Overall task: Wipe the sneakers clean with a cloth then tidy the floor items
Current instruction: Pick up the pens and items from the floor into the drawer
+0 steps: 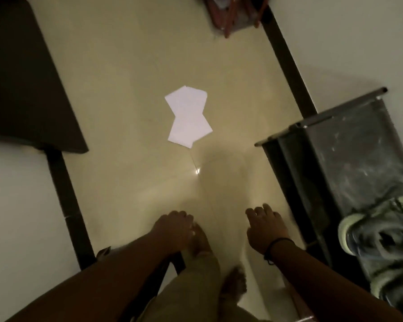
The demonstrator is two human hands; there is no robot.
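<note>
Nearest the camera, both forearms reach forward and down over the person's bare feet [219, 263] and khaki trouser legs. The left hand [172, 226] hangs with fingers loosely curled and holds nothing. The right hand [266, 225], with a dark band [276, 246] at the wrist, has its fingers spread and relaxed, also holding nothing. Both point toward the floor ahead, which suggests the person is walking or bending toward what lies there.

At the right edge, the sneakers [382, 238] sit on a dark metal rack [335, 159] against the wall. They look grey-blue with pale green soles, laces loose; blur hides whether they are clean. Their place on the rack suggests the wiping is done, though that is only a judgement. No cloth shows.

Farther out, in the middle of the cream tiled floor [126, 112], lie white paper sheets [187, 116], overlapping at angles, flat and well apart from everything else. They are probably the floor items left to tidy.

Beyond them, at the top, stands a reddish wooden frame [228, 19], too blurred to name. A dark panel [26, 77], perhaps a door, fills the upper left.
</note>
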